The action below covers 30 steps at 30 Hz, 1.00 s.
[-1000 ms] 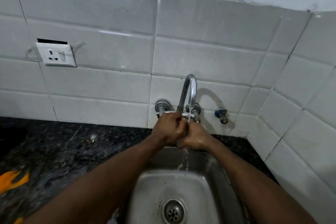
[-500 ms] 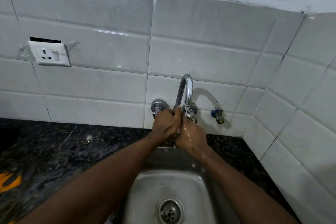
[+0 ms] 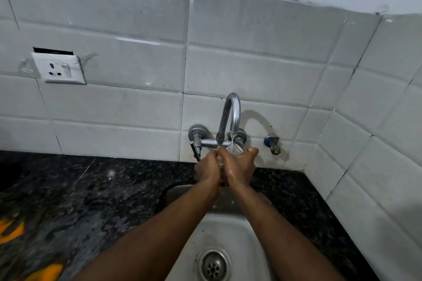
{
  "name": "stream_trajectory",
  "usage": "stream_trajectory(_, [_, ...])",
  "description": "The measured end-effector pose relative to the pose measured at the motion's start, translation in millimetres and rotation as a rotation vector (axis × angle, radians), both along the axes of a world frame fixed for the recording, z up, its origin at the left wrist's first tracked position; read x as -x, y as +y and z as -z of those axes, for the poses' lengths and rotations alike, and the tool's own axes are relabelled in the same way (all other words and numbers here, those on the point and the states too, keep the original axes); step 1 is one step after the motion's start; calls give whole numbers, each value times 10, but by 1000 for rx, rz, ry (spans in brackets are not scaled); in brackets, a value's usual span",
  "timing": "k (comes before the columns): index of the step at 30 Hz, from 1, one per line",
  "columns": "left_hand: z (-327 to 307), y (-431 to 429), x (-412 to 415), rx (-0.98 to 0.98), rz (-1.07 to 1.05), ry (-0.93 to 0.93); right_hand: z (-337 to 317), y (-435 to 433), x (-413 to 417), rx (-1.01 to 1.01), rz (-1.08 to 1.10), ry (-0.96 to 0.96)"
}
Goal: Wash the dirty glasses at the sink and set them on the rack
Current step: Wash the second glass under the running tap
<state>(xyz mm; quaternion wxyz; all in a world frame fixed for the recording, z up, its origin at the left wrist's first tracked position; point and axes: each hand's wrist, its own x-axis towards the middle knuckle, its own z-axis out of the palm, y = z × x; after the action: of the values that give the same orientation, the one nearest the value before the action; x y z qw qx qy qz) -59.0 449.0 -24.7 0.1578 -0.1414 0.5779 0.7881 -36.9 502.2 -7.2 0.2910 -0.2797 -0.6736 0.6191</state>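
Now hands lower than before — left hand, right hand both grip glass; tap stream pours in.

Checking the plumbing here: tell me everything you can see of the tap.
The tap is shiny chrome metal, fixed to the white tiled wall above the steel sink. A curved spout rises from a crossbar between two round wall fittings; a lever hangs at the left one. It is on: a thin stream falls from the spout's mouth into the glass that the left hand and right hand hold just beneath.
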Motion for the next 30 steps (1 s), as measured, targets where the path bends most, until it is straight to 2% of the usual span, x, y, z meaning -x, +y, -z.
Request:
stream_trajectory(2, [4, -26, 23, 328, -147, 329, -97, 40, 31, 178, -7, 3])
stream_trajectory(3, [10, -52, 14, 420, -159, 504, -148, 66, 55, 279, -19, 2])
stream_trajectory(5, [19, -108, 18, 509, -142, 738, -212, 147, 103, 405, -82, -27])
stream_trajectory(8, [-15, -211, 80, 585, -113, 955, -230, 261, 164, 444, -214, -100])
stream_trajectory(9, [-32, -238, 103, 590, -110, 999, -205, 274, 175, 363, -236, -130])
stream_trajectory(10, [-65, -254, 109, 571, -108, 1009, -182, 296, 177, 183, -237, -149])
stream_trajectory(12, [-82, -275, 152, 566, -83, 998, -145, 333, 124, -362, -256, -123])
stream_trajectory(13, [-73, -287, 187, 582, -60, 1002, -127, 351, 64, -578, -296, -64])
stream_trajectory(14, [-62, -310, 226, 594, -30, 1000, -111, 381, 21, -704, -366, -24])
stream_trajectory(16, [-45, -377, 305, 587, 31, 977, -92, 496, 4, -834, -601, -43])
stream_trajectory(18, [-2, -437, 386, 567, 40, 956, -111, 555, 19, -965, -841, -198])
stream_trajectory(19, [7, -444, 405, 551, 43, 956, -118, 561, 26, -1037, -885, -242])
stream_trajectory(23, [-32, -407, 347, 640, 106, 1206, -153, 461, 80, -1234, -687, -162])
stream_trajectory(26, [-78, -463, 335, 688, 201, 1332, -160, 430, 100, -1096, -700, -157])
stream_trajectory(28, [-117, -428, 328, 725, 181, 1245, -135, 424, 112, -1088, -675, -201])
stream_trajectory(30, [-168, -302, 335, 804, 116, 1009, -88, 393, 98, -1178, -529, -229])
